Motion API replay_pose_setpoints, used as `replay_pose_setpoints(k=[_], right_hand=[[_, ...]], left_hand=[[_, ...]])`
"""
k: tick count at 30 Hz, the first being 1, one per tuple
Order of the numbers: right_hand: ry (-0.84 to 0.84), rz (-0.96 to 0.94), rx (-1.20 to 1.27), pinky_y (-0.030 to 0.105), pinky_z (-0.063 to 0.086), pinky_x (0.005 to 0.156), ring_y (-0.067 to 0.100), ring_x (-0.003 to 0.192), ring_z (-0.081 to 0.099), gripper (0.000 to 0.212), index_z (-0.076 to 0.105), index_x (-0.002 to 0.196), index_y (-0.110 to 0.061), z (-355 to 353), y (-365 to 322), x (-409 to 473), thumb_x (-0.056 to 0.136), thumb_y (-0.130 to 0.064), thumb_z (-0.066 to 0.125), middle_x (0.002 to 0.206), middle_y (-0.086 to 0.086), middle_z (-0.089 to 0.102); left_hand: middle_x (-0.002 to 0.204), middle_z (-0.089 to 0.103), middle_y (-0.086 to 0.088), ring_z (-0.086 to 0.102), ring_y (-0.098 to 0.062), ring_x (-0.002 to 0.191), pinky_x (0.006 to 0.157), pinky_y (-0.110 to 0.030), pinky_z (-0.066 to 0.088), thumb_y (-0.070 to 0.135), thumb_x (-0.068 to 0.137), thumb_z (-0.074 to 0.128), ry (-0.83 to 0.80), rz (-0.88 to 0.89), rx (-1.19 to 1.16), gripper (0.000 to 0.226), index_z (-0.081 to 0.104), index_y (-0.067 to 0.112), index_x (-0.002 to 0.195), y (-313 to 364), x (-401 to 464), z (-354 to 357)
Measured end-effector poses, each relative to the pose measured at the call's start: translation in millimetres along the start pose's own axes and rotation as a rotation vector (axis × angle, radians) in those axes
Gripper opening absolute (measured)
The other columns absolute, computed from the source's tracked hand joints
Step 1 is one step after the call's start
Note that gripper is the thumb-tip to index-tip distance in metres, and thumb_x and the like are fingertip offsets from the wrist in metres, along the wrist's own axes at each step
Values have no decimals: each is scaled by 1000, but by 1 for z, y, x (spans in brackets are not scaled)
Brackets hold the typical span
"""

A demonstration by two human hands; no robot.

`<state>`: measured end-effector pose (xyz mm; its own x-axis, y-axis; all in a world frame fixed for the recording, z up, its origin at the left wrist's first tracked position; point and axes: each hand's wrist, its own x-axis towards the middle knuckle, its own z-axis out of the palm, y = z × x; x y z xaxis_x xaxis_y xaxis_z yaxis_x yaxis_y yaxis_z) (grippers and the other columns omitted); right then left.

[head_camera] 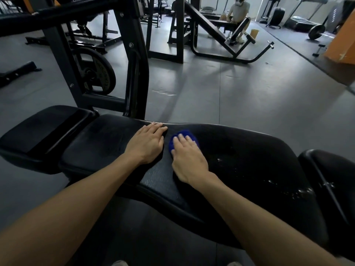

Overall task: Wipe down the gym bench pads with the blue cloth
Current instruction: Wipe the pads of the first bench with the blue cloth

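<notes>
A: Where does the person stand with the wiping?

B: The right hand lies flat on the blue cloth, fingers nearly straight, pressing it onto the long middle pad close to its far edge. The left hand rests open just left of it, palm down, fingertips at the far edge of the pad, holding nothing.

A: So how should the stroke go?

B: Probably long, overlapping passes toward the right, where droplets glisten on the vinyl. Those look unwiped. Even palm pressure should keep the cloth from bunching under the fingers.

A: And the left hand?

B: It seems to steady the person's lean; it ought to shift aside before the cloth comes back that way. The far-left pad and the right pad appear to want their turn afterward.
</notes>
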<state>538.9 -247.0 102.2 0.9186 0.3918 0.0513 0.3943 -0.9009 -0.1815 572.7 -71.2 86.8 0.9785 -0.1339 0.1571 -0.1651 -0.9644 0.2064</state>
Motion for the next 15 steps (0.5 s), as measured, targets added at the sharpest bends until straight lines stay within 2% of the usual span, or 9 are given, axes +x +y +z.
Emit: replay_pose_setpoints(k=[3, 5, 7, 10, 13, 15], right_hand=[[-45, -51, 10, 40, 11, 126, 22, 155, 12, 55, 21, 159, -13, -6, 42, -10, 108, -31, 31, 167, 6, 16], [-37, 92, 4, 41, 12, 126, 25, 154, 15, 54, 25, 157, -9, -13, 78, -8, 107, -29, 32, 166, 10, 19], [-28, 201, -8, 42, 11, 126, 28, 154, 16, 56, 27, 157, -5, -12, 87, -2, 105, -27, 30, 166, 13, 19], [20, 172, -10, 44, 13, 125, 32, 152, 19, 60, 33, 154, -4, -7, 38, 2, 100, -29, 26, 164, 16, 23], [11, 37, 58, 41, 9, 126, 24, 155, 10, 55, 21, 159, -13, 6, -14, -18, 107, -28, 30, 167, 5, 15], [28, -37, 72, 40, 9, 127, 19, 155, 6, 54, 18, 160, -17, 10, -25, -30, 108, -32, 29, 168, 2, 12]], left_hand=[[169, 20, 6, 11, -11, 156, 128, -36, 7, 34, 109, 27, -29, 1, 17, 52, 27, 28, 160, -5, -2, -1], [169, 21, 6, 12, -11, 156, 128, -37, 8, 35, 109, 26, -21, -5, 10, 52, 27, 28, 160, -4, -3, 0], [168, 24, 5, 15, -12, 156, 128, -38, 10, 35, 108, 27, 2, -11, 11, 52, 30, 27, 159, -1, -4, -1], [168, 25, 4, 16, -13, 155, 128, -37, 10, 33, 108, 28, 12, -24, 6, 51, 32, 26, 158, 3, -5, -4], [168, 24, 4, 15, -12, 156, 128, -35, 8, 32, 109, 28, 1, -23, 11, 51, 30, 25, 159, 2, -6, -5], [168, 24, 4, 14, -12, 156, 128, -34, 8, 32, 110, 28, 7, -15, 9, 50, 30, 24, 159, 2, -5, -4]])
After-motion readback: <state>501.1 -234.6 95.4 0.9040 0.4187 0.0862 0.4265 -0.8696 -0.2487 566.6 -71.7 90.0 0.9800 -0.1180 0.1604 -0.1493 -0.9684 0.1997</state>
